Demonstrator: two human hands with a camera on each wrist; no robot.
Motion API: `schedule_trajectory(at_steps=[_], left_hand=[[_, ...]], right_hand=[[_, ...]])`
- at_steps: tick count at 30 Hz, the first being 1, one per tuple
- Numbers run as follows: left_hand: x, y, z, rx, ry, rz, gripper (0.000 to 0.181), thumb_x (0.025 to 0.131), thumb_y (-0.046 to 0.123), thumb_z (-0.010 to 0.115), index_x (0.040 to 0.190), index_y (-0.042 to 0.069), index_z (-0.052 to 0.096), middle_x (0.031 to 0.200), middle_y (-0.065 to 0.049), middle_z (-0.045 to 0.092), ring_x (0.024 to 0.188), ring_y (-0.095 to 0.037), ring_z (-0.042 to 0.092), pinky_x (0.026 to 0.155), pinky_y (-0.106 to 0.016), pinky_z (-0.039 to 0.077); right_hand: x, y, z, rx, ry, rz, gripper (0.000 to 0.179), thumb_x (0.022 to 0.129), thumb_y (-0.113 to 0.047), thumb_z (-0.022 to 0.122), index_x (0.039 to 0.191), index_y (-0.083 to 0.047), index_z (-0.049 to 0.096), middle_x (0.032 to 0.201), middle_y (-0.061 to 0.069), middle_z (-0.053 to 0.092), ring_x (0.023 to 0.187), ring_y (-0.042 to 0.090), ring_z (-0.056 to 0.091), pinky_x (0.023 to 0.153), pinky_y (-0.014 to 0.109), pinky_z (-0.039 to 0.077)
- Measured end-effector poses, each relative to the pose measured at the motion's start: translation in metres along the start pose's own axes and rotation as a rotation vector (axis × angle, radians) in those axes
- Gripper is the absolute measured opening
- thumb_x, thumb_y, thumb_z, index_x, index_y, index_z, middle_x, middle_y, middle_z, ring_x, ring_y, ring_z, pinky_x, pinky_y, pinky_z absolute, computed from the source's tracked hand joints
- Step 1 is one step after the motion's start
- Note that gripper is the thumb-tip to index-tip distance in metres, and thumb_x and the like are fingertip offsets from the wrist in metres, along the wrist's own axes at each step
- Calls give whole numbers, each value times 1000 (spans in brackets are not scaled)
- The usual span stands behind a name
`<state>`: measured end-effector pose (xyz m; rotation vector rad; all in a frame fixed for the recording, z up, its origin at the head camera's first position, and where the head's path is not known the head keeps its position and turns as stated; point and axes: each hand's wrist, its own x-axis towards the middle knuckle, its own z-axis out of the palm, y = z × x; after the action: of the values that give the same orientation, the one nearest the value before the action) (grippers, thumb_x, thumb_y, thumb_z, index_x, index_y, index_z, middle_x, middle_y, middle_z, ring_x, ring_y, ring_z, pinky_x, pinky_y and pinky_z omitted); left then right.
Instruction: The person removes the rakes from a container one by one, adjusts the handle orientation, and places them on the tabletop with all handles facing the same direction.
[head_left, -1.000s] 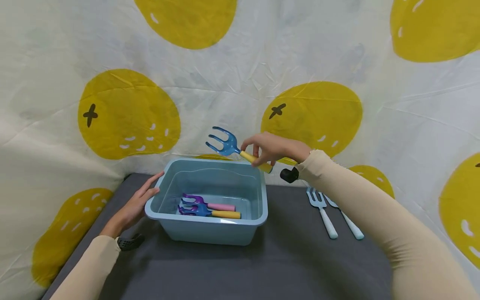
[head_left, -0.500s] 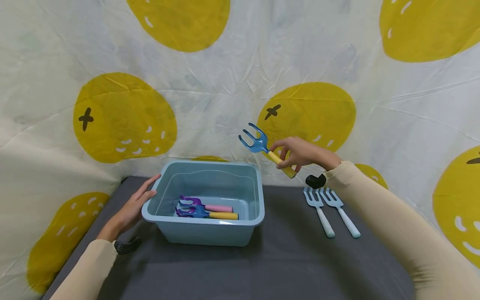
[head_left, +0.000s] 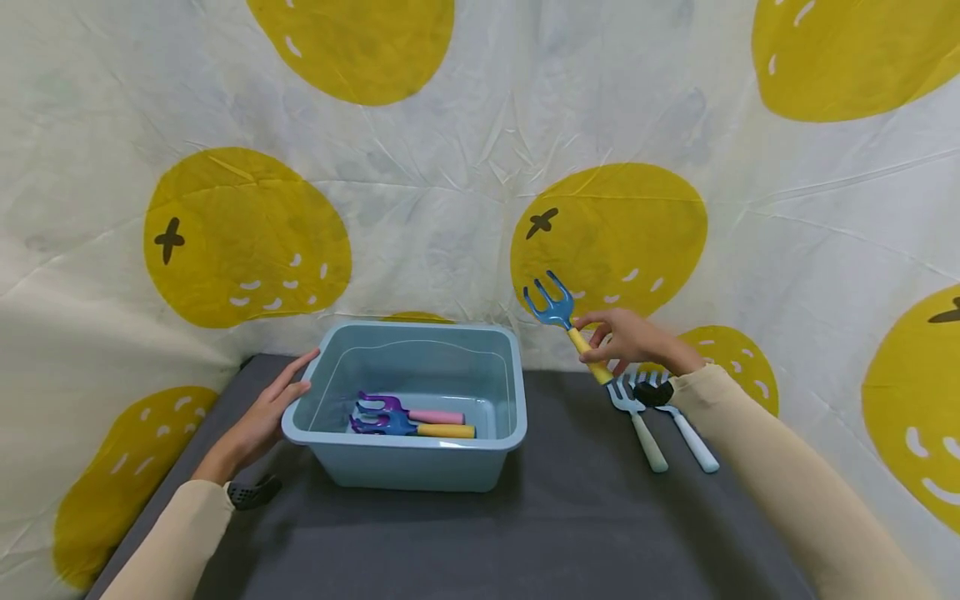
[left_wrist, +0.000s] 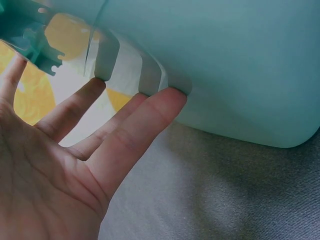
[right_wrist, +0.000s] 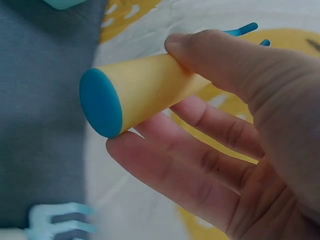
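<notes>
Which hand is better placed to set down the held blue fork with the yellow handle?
Probably the right hand: it holds the blue-tined, yellow-handled fork right of the light-blue plastic tub. The left hand touches the tub's left side, away from that fork.

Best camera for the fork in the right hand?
Head: the held fork shows nearly whole, only partly covered by the right hand. Right wrist: close-up of the yellow handle and its blue end, but only tine tips appear past the hand. Left wrist: no fork; left hand and bin instead.
</notes>
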<state>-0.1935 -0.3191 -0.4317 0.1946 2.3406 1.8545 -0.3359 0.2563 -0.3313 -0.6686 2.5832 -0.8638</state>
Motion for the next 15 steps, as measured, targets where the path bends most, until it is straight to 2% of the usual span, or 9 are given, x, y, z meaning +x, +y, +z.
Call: schedule_trajectory(at_steps=[6, 10, 15], left_hand=[[1, 0, 0, -6, -3, 1, 61, 111, 41, 41, 165, 37, 13, 168, -18, 6, 132, -54, 37, 90, -61, 54], [0, 0, 0, 1, -1, 0, 61, 111, 41, 41, 165, 37, 13, 169, -18, 5, 133, -55, 36, 91, -62, 53], [0, 0, -1, -2, -1, -5, 61, 111, 41, 41, 165, 37, 13, 169, -18, 5, 133, -55, 36, 91, -63, 53]], right_hand=[[-6, 45, 33, 135, 27, 25, 59, 92, -17, 79, 143, -3, 54, 96, 18, 68, 71, 31, 69, 60, 53, 60], [-10, 68, 52, 218, 32, 60, 60, 92, -16, 79, 144, 0, 52, 96, 19, 68, 73, 34, 68, 60, 53, 60], [-17, 92, 73, 280, 20, 117, 61, 93, -16, 77, 145, 3, 50, 95, 17, 68, 73, 31, 70, 60, 49, 60]])
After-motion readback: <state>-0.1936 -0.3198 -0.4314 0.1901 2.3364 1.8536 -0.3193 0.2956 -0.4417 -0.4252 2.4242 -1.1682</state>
